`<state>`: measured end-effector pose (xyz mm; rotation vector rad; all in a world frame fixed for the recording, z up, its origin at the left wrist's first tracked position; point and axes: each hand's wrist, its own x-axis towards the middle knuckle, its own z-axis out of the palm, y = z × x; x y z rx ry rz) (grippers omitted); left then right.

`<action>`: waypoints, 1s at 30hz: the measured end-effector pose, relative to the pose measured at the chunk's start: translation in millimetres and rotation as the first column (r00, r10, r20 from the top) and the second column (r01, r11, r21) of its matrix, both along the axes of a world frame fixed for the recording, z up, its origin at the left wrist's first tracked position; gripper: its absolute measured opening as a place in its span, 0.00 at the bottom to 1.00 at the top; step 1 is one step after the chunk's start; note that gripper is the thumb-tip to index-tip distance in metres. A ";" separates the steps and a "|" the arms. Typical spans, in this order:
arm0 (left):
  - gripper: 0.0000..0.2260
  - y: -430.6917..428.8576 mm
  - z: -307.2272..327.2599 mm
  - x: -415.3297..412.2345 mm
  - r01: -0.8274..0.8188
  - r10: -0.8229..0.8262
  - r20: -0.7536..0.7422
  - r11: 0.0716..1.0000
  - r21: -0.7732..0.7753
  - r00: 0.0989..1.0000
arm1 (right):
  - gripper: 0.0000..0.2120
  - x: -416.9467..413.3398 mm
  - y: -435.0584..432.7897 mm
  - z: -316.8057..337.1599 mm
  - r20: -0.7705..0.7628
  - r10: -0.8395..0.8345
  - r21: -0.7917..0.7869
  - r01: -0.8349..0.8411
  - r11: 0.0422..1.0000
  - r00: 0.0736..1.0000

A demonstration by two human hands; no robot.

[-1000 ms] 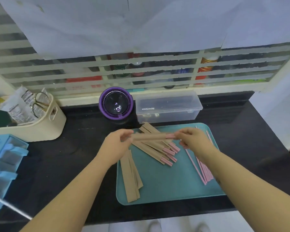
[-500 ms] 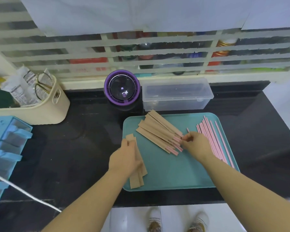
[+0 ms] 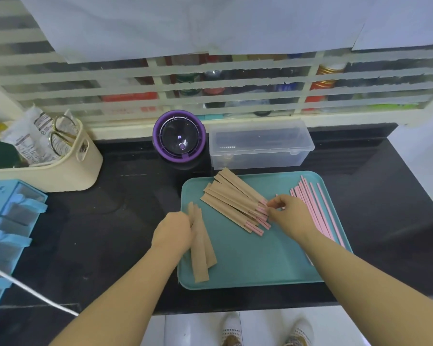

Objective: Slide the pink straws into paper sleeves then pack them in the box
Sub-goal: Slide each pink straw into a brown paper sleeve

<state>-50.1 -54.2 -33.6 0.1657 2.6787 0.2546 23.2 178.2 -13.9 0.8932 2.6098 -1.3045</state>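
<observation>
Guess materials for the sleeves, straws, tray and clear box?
Sleeves: brown kraft paper by the look, matte, flat with creased edges. Straws: pink, matte; paper or plastic, cannot tell. Tray: teal, probably plastic, smooth with slight sheen and a rounded moulded rim. Box: clear plastic, see-through walls, snap clasps in front.

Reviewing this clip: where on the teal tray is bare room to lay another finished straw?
The near middle of the tray, bordered by the empty sleeves on the left, the sleeved straws beyond and the right forearm. Crowded: far-left corner and the right edge, where bare pink straws lie.
</observation>
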 end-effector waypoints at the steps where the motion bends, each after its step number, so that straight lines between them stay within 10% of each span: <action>1: 0.10 -1.0 -0.7 -2.8 0.007 -0.007 -0.009 0.999 -0.031 1.000 | 0.02 -0.3 -0.6 0.8 -0.004 0.000 -0.004 0.000 1.000 1.000; 19: 0.17 9.1 44.2 -5.3 0.063 -0.031 -0.152 0.977 0.204 0.988 | 0.01 -6.7 -23.9 24.6 -0.063 0.061 -0.144 -0.069 0.987 0.996; 26: 0.13 29.2 132.7 -6.4 0.091 -0.163 0.055 0.764 0.639 0.985 | 0.13 -22.1 -29.2 101.3 -0.168 0.252 -0.539 -0.303 0.786 0.953; 30: 0.11 36.7 161.0 -1.7 0.042 -0.214 0.114 0.610 0.791 0.970 | 0.06 -21.3 -20.0 143.3 -0.260 0.245 -0.441 -0.341 0.830 0.934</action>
